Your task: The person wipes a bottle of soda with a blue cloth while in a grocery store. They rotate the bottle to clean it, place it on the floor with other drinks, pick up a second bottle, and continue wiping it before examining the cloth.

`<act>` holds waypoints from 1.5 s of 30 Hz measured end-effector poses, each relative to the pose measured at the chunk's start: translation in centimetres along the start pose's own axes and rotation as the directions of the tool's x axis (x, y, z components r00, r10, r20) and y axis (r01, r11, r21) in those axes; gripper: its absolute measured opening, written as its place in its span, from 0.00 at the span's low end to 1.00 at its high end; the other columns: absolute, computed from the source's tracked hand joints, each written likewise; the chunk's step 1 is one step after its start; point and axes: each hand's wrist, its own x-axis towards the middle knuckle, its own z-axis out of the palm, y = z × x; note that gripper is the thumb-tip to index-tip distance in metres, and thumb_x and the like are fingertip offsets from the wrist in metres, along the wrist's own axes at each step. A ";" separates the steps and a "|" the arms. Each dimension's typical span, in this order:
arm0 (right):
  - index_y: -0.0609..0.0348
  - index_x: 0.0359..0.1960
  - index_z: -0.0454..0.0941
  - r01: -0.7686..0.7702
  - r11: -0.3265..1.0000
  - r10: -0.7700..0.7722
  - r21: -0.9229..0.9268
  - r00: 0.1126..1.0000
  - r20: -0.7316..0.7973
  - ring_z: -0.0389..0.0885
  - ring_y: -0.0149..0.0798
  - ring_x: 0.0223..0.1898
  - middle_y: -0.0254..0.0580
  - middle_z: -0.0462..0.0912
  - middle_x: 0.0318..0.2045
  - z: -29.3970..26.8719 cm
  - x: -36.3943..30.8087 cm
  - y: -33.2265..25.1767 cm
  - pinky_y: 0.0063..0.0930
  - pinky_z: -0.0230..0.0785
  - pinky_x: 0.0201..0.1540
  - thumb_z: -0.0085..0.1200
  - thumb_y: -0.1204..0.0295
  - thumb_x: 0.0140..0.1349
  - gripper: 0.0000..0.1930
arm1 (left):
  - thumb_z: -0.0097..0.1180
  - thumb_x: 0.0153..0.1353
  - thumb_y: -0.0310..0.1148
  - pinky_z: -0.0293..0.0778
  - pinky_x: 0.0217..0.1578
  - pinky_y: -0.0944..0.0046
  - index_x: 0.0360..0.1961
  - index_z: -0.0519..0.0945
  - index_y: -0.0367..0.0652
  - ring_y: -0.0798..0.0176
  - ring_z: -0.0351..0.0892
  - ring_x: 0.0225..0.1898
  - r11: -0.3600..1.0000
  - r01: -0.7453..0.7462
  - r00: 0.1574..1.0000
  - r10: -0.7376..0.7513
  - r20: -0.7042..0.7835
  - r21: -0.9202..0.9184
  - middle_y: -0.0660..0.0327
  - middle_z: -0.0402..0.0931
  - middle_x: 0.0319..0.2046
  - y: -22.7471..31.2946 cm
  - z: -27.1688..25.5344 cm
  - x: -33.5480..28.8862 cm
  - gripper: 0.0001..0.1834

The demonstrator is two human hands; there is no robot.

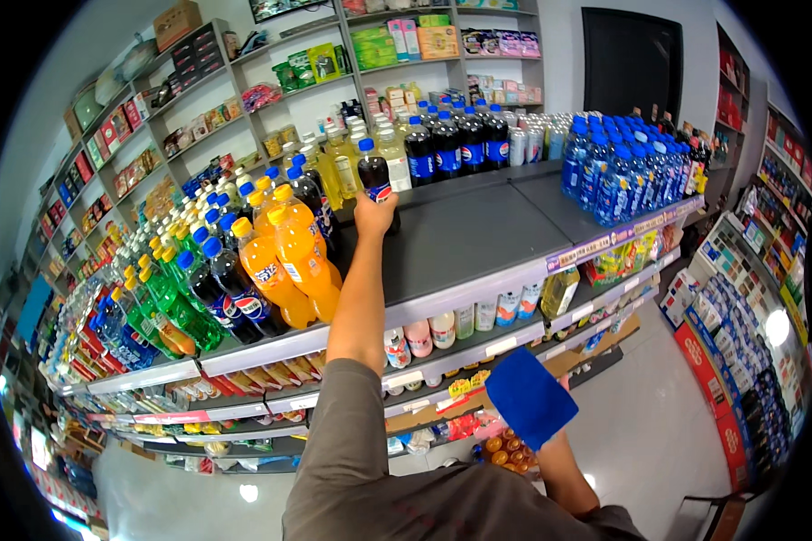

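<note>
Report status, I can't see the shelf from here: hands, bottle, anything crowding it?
Left hand shut on dark cola bottle on top shelf. Right hand hidden behind the blue cloth it holds. Orange soda bottles close on left.

Dark cola bottle (373, 176), upright, shelf top

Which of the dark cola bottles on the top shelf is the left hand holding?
The left hand holds the single cola bottle with a blue cap standing alone ahead of the yellow drinks. The other cola bottles stand in a row farther back, untouched.
</note>
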 end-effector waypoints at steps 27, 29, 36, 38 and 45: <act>0.69 0.64 0.65 0.052 0.974 -0.010 -0.219 0.982 0.187 0.76 0.48 0.58 0.53 0.76 0.58 0.1 -5.7 -1.1 0.40 0.63 0.65 0.35 0.53 0.71 0.32 | 0.73 0.45 0.39 0.77 0.41 0.61 0.49 0.68 0.29 0.59 0.83 0.38 0.939 0.345 0.609 -0.223 0.761 -0.001 0.48 0.81 0.38 8.1 -10.3 -47.9 0.36; 0.71 0.65 0.62 0.185 0.945 -0.017 -0.271 0.852 0.523 0.71 0.50 0.62 0.56 0.70 0.63 -0.1 -6.5 1.4 0.40 0.60 0.68 0.37 0.54 0.68 0.34 | 0.74 0.45 0.41 0.78 0.41 0.58 0.50 0.68 0.29 0.52 0.84 0.39 0.976 0.214 0.685 -0.171 0.708 0.029 0.44 0.81 0.38 7.7 -13.0 -48.2 0.37; 0.69 0.66 0.60 0.135 0.699 0.018 -0.703 0.978 0.207 0.74 0.41 0.59 0.46 0.74 0.58 -0.8 -8.4 10.6 0.36 0.66 0.64 0.71 0.66 0.45 0.46 | 0.73 0.45 0.43 0.77 0.43 0.52 0.53 0.66 0.28 0.41 0.83 0.42 0.986 0.165 0.643 -0.114 0.757 0.009 0.39 0.80 0.39 5.2 -22.8 -47.4 0.41; 0.67 0.65 0.61 0.156 0.627 -0.026 -0.763 0.983 0.180 0.76 0.40 0.56 0.44 0.76 0.56 -1.9 -7.9 13.9 0.34 0.68 0.61 0.72 0.65 0.44 0.46 | 0.71 0.47 0.44 0.77 0.41 0.49 0.53 0.65 0.26 0.36 0.81 0.42 0.994 0.081 0.661 -0.104 0.743 0.067 0.35 0.78 0.40 4.2 -25.5 -47.0 0.41; 0.61 0.58 0.69 0.166 0.618 -0.180 -0.769 0.981 0.067 0.82 0.41 0.48 0.44 0.81 0.47 -5.2 -7.2 22.7 0.36 0.76 0.54 0.65 0.54 0.49 0.37 | 0.71 0.49 0.40 0.74 0.46 0.52 0.57 0.62 0.27 0.38 0.77 0.47 0.989 -0.005 0.638 0.118 0.761 -0.148 0.39 0.75 0.44 -1.7 -34.5 -46.5 0.42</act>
